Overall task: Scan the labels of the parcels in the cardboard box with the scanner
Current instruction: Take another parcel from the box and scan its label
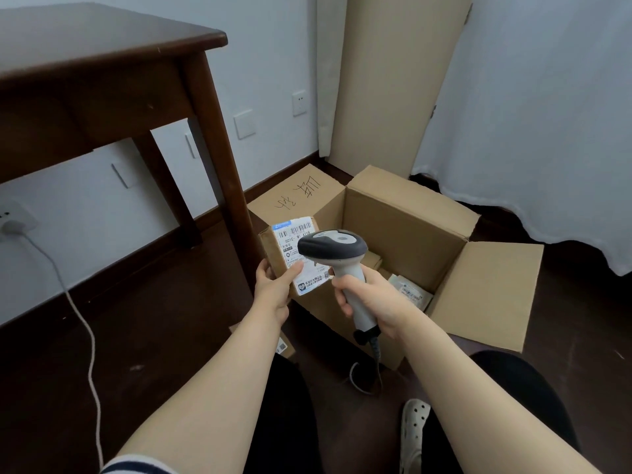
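Matt cardboard box [403,213]; smooth plastic scanner [333,246]; glossy wood table [102,63].

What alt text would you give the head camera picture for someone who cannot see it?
A person's right hand grips a grey scanner over the white label of a small parcel held by the left hand, by an open cardboard box on a dark floor.

left hand [273,286]: held forward; thumb pinching | right hand [373,299]: held forward; fingers wrapped, gripping
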